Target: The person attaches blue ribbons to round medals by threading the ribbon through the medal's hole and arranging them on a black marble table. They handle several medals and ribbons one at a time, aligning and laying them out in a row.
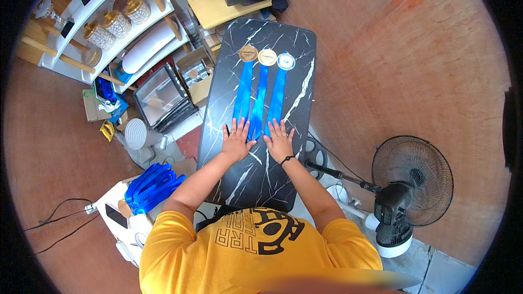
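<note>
Three medals lie in a row near the far end of a black marble-patterned table (pixel 229 179): a bronze-coloured medal (pixel 248 53), a pale gold medal (pixel 267 56) and a white-and-blue medal (pixel 286 61). From each a blue ribbon runs toward me: the left ribbon (pixel 244 90), the middle ribbon (pixel 260 98) and the right ribbon (pixel 277 95). My left hand (pixel 237 140) lies flat, fingers spread, over the near end of the left ribbon and beside the middle one. My right hand (pixel 280 140), also flat and spread, rests at the right ribbon's near end. Neither hand grips anything.
A black fan (pixel 412 181) stands right of the table. On the left, a bundle of blue ribbons (pixel 152 188) lies on a white surface. Shelves (pixel 117 35) hold trophies and patterned jars at the far left. Beyond the table is a yellow wooden surface (pixel 212 2).
</note>
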Available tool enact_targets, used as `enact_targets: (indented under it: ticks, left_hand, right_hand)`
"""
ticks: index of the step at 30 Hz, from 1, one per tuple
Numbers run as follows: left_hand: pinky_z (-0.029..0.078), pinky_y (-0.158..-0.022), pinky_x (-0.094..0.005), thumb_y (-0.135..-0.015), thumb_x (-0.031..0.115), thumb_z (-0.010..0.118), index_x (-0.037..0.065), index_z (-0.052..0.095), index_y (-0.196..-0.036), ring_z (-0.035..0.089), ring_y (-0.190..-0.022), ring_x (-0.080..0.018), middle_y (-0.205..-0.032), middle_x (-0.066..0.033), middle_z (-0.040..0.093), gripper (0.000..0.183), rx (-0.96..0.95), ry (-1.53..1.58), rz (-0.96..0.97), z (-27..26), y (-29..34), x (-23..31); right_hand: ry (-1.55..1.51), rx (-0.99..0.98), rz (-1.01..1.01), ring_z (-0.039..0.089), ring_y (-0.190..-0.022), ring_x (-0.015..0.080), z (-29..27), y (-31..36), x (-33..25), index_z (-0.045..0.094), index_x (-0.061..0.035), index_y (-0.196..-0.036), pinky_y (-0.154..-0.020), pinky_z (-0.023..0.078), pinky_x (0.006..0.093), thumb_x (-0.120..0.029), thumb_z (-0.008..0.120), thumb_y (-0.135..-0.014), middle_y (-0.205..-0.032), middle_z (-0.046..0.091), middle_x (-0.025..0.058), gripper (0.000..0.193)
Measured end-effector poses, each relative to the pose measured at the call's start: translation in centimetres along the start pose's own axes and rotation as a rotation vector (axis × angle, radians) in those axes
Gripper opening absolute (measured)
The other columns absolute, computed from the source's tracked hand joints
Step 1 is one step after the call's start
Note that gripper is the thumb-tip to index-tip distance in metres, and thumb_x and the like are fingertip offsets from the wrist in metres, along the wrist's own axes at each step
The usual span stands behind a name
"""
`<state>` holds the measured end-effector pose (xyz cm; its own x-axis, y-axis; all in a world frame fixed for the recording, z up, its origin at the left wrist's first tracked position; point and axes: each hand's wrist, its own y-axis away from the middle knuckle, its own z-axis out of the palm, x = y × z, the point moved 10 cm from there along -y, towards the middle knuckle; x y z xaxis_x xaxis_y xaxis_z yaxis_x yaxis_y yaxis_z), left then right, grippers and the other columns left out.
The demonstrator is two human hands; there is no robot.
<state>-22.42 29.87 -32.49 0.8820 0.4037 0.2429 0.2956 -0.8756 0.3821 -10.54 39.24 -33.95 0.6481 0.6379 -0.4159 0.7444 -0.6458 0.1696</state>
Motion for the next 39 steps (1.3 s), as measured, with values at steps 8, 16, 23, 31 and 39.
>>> enact_targets:
  ticks: [8, 16, 23, 31, 39]
  left_hand:
    - [0.002, -0.115, -0.0651, -0.097, 0.055, 0.042, 0.006, 0.032, -0.151, 0.015, -0.149, -0.0375, -0.156, -0.0143, 0.030, 0.074, 0.087, -0.091, 0.013, -1.0, 2.7, -0.6]
    - [0.007, -0.113, -0.0687, -0.094, 0.049, 0.052, 0.003, 0.054, -0.131, 0.038, -0.136, -0.0412, -0.131, -0.0201, 0.053, 0.059, 0.089, -0.211, -0.035, -1.7, 3.9, 0.0]
    - [0.006, -0.113, -0.0685, -0.094, 0.048, 0.053, 0.009, 0.050, -0.138, 0.028, -0.142, -0.0434, -0.150, -0.0187, 0.038, 0.060, 0.152, -0.150, -0.062, -4.0, 7.1, 2.3]
    - [0.007, -0.113, -0.0690, -0.094, 0.046, 0.053, 0.014, 0.045, -0.144, 0.020, -0.146, -0.0425, -0.156, -0.0186, 0.029, 0.060, 0.313, 0.286, -0.457, -8.8, 21.7, -6.0]
    - [0.014, -0.112, -0.0690, -0.088, 0.034, 0.063, 0.006, 0.043, -0.143, 0.013, -0.147, -0.0449, -0.157, -0.0224, 0.024, 0.066, 0.830, 0.186, -1.352, -6.2, 47.2, -23.4]
  right_hand:
    - [-0.026, -0.032, 0.008, 0.016, -0.149, 0.0357, -0.1, 0.4, -0.6, 0.039, -0.0127, -0.148, -0.112, 0.006, 0.0698, -0.043, 0.046, -0.098, -0.159, 0.028, 0.0101, 0.059]
    - [-0.018, -0.070, -0.023, 0.016, -0.149, 0.0364, 0.3, 1.4, -1.2, 0.038, -0.0132, -0.149, -0.112, 0.007, 0.0693, -0.045, 0.046, -0.098, -0.160, 0.026, 0.0104, 0.060]
    - [-0.040, -0.048, -0.035, 0.017, -0.149, 0.0364, -1.0, 3.1, -2.6, 0.038, -0.0133, -0.149, -0.112, 0.008, 0.0687, -0.042, 0.051, -0.097, -0.159, 0.027, 0.0111, 0.061]
    - [-0.105, 0.018, -0.125, 0.020, -0.147, 0.0375, -2.8, 7.7, -3.4, 0.037, -0.0156, -0.150, -0.114, 0.008, 0.0642, -0.036, 0.055, -0.096, -0.159, 0.028, 0.0131, 0.061]
    - [-0.095, 0.035, -0.072, 0.018, -0.148, 0.0394, -3.6, 9.4, -0.4, 0.032, -0.0132, -0.152, -0.113, 0.011, 0.0666, -0.033, 0.049, -0.099, -0.160, 0.024, 0.0136, 0.058]
